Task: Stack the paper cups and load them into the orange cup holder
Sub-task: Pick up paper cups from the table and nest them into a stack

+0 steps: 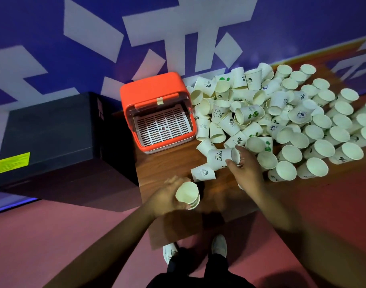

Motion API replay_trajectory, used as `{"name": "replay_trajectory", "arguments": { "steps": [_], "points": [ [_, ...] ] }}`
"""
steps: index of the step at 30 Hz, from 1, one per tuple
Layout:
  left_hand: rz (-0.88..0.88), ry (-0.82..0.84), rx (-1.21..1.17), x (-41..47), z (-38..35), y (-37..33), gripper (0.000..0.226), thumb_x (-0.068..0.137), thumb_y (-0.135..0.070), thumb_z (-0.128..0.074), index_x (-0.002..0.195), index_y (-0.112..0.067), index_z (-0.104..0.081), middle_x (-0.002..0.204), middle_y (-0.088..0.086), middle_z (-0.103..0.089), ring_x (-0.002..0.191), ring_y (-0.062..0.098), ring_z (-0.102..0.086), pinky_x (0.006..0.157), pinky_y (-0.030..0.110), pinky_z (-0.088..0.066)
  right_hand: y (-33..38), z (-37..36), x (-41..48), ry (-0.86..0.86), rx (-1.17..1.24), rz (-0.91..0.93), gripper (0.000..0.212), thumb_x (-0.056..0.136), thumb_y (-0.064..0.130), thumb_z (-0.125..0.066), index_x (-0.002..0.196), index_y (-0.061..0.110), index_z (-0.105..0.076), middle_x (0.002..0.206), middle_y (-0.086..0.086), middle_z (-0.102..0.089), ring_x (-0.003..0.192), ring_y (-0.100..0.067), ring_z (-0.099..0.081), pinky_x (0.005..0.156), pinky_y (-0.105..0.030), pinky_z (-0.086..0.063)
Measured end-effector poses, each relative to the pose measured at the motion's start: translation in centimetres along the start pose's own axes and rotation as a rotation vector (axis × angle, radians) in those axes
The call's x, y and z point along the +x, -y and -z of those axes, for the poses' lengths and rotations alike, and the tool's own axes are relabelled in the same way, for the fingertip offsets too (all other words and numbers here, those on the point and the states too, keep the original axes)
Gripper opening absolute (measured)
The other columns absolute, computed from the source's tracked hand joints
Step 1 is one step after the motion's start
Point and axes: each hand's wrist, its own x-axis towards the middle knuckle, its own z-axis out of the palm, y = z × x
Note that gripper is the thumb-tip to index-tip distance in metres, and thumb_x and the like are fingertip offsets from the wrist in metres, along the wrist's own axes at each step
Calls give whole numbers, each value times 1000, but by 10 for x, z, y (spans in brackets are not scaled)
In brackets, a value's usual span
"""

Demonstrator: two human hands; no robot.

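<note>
Tapered paper cups (299, 116), seemingly plastic rounded orange holder (153, 86)

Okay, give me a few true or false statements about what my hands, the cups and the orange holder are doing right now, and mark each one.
1. The left hand holds a stack of cups. True.
2. The right hand is empty. False: it grips a panda cup tipped sideways.
3. The orange cup holder already contains cups. False: its white grille shows bare.
4. The pile of loose cups lies to the right of the holder. True.
</note>
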Motion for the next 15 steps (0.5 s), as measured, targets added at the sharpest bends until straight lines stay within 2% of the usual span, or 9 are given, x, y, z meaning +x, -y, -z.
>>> {"name": "replay_trajectory", "arguments": {
  "steps": [4, 7, 9, 12, 13, 15],
  "points": [
    [72, -31, 88, 3, -25, 9, 88, 68, -40, -86, 144, -29, -43, 137, -8, -41, 129, 14, -36, 108, 40, -36, 10, -4, -11, 38, 111, -153, 50, 86, 25, -71, 132, 19, -54, 123, 0, -60, 110, -16, -58, 93, -32, -49],
    [120, -19, 43, 6, -25, 8, 100, 68, -50, -85, 150, -30, -33, 142, -5, -35, 134, 14, -31, 113, 43, -32, 16, -7, -15, 127, 271, -289, 31, 88, 25, -69, 117, 25, -59, 111, 4, -64, 100, -18, -64, 86, -34, -54],
    [149, -52, -121, 9, -14, 1, 104, 69, -52, -84, 153, -33, -24, 145, -7, -31, 138, 8, -24, 115, 34, -26, 19, -10, -17, 201, 431, -374, 23, 89, 23, -69, 111, 19, -63, 107, -4, -67, 93, -23, -69, 82, -38, -58],
    [119, -154, -485, 12, 11, -15, 103, 71, -52, -83, 152, -47, -19, 155, -15, -24, 143, 2, -26, 114, 27, -28, 26, -18, -19, 344, 697, -558, 33, 89, 23, -69, 117, 8, -61, 102, -14, -69, 83, -28, -68, 82, -41, -56],
    [98, -163, -554, 13, 17, -20, 98, 73, -50, -82, 150, -50, -22, 156, -16, -27, 141, 1, -31, 113, 26, -32, 28, -22, -20, 408, 756, -610, 33, 90, 24, -68, 117, 6, -61, 100, -16, -68, 82, -28, -67, 80, -41, -55],
    [53, -176, -642, 15, 27, -28, 81, 78, -38, -82, 145, -45, -37, 147, -11, -45, 133, 8, -48, 107, 28, -44, 34, -30, -20, 503, 819, -696, 36, 90, 26, -67, 118, 6, -60, 98, -18, -68, 81, -27, -66, 76, -39, -53]
  ]
}}
